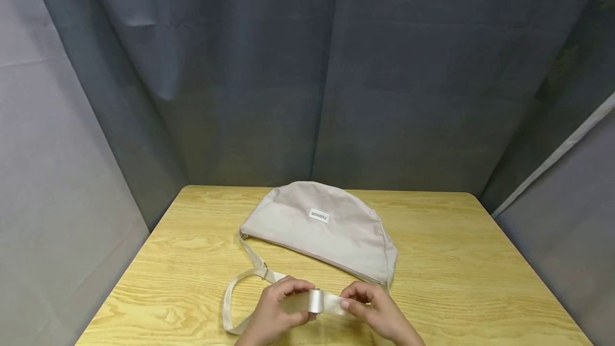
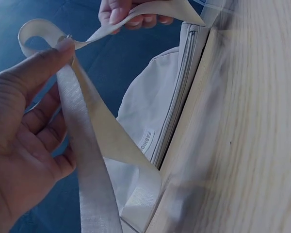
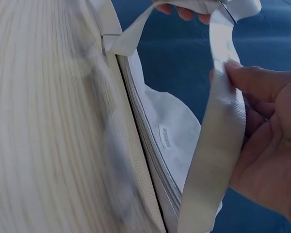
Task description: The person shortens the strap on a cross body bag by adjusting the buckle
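A pale beige half-moon bag (image 1: 288,218) lies on the table, its zipped straight edge toward me and a small white label (image 1: 319,215) on its side. Its webbing strap (image 1: 332,304) runs between my two hands in front of it. My left hand (image 1: 275,311) pinches the strap between thumb and fingers, right at a thin metal slider (image 3: 228,12) where the webbing folds into a small loop. A short way along, my right hand (image 1: 377,311) grips the strap between thumb and fingertips. Fingers hide part of the slider in the left wrist view.
The wood-grain table (image 1: 461,260) has rounded far corners. Slack strap (image 1: 228,303) curves over its surface left of my left hand, with another small slider (image 1: 263,266) near the bag's left end. A dark curtain (image 1: 250,79) hangs behind the table, with grey panels (image 1: 48,175) on both sides.
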`<control>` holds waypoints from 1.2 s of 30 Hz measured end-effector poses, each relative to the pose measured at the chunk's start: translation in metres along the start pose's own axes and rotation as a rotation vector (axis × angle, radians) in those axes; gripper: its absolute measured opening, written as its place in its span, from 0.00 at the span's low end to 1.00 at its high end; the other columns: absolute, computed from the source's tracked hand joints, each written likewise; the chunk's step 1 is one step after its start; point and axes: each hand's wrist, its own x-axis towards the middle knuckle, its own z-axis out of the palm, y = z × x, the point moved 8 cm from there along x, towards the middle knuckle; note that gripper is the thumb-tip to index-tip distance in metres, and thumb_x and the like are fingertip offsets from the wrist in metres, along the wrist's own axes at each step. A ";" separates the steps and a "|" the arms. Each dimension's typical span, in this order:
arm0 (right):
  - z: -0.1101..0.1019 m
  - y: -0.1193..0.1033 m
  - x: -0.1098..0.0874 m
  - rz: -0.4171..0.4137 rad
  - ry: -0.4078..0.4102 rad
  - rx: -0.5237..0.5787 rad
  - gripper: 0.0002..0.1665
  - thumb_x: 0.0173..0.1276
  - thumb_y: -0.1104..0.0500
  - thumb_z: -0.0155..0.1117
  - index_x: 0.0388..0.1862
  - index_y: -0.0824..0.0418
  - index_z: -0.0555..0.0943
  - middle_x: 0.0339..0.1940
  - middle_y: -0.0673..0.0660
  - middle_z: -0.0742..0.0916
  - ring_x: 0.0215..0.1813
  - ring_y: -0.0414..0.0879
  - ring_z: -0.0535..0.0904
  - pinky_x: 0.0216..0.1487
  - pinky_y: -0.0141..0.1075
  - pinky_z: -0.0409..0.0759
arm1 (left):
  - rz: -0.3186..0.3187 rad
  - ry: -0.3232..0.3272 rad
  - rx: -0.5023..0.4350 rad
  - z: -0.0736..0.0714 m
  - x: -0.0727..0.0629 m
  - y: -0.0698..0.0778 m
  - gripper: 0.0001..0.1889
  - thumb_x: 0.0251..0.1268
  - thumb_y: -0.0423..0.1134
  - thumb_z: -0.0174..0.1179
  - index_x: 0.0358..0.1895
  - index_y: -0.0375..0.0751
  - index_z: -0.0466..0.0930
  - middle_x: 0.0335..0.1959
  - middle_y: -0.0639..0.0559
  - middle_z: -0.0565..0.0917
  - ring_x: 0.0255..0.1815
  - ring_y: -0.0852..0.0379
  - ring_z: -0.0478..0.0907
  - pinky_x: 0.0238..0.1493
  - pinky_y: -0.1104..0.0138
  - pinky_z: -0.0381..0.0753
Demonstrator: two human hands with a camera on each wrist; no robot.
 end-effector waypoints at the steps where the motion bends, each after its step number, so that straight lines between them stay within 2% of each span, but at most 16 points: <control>1: 0.001 0.000 0.001 -0.006 0.007 0.006 0.04 0.66 0.64 0.60 0.35 0.63 0.81 0.30 0.54 0.83 0.29 0.36 0.74 0.26 0.32 0.74 | 0.004 -0.001 0.002 0.000 0.000 0.000 0.20 0.42 0.27 0.72 0.44 0.39 0.80 0.39 0.55 0.82 0.37 0.49 0.79 0.39 0.59 0.77; 4: 0.006 -0.003 0.004 -0.029 0.023 0.042 0.03 0.65 0.65 0.60 0.36 0.64 0.81 0.30 0.56 0.83 0.30 0.36 0.74 0.27 0.32 0.75 | 0.026 -0.002 0.006 0.001 0.001 0.002 0.21 0.42 0.27 0.72 0.44 0.38 0.80 0.39 0.54 0.82 0.36 0.48 0.78 0.37 0.59 0.77; 8: 0.014 -0.009 0.009 -0.063 0.033 0.075 0.03 0.65 0.64 0.61 0.36 0.62 0.81 0.31 0.57 0.84 0.30 0.37 0.74 0.27 0.33 0.75 | 0.006 -0.018 0.002 0.003 0.001 0.000 0.21 0.42 0.27 0.72 0.44 0.38 0.80 0.39 0.55 0.82 0.36 0.48 0.78 0.37 0.58 0.77; 14: 0.018 -0.014 0.012 -0.053 0.040 0.087 0.04 0.65 0.62 0.61 0.36 0.62 0.81 0.33 0.55 0.85 0.32 0.39 0.76 0.29 0.34 0.76 | -0.026 -0.029 0.014 0.003 0.001 -0.003 0.20 0.42 0.27 0.72 0.44 0.38 0.80 0.39 0.56 0.81 0.38 0.58 0.77 0.39 0.58 0.77; 20: 0.020 -0.012 0.010 -0.029 0.011 0.118 0.16 0.62 0.61 0.65 0.48 0.65 0.77 0.40 0.58 0.84 0.40 0.46 0.81 0.36 0.35 0.79 | -0.081 -0.007 0.021 0.000 0.001 -0.006 0.20 0.41 0.29 0.73 0.43 0.41 0.81 0.37 0.58 0.81 0.37 0.55 0.78 0.40 0.59 0.76; 24: 0.020 -0.013 0.008 -0.067 0.026 0.061 0.23 0.59 0.59 0.69 0.53 0.63 0.76 0.45 0.57 0.83 0.43 0.47 0.80 0.42 0.36 0.78 | -0.129 0.004 0.013 -0.002 0.000 -0.010 0.20 0.41 0.30 0.73 0.43 0.41 0.81 0.36 0.58 0.82 0.38 0.53 0.79 0.41 0.59 0.75; 29: 0.019 -0.016 0.006 -0.122 0.076 -0.019 0.25 0.56 0.58 0.71 0.53 0.61 0.77 0.48 0.52 0.83 0.46 0.49 0.79 0.47 0.38 0.76 | -0.164 -0.002 -0.034 -0.001 -0.002 -0.013 0.20 0.42 0.30 0.73 0.44 0.41 0.81 0.37 0.58 0.82 0.39 0.52 0.78 0.42 0.58 0.75; 36: 0.023 -0.024 0.008 -0.201 0.109 -0.115 0.27 0.51 0.65 0.74 0.52 0.64 0.77 0.48 0.50 0.82 0.42 0.47 0.77 0.39 0.38 0.74 | -0.138 -0.007 -0.070 0.000 -0.001 -0.016 0.20 0.42 0.29 0.72 0.44 0.38 0.81 0.39 0.55 0.82 0.40 0.46 0.79 0.43 0.58 0.77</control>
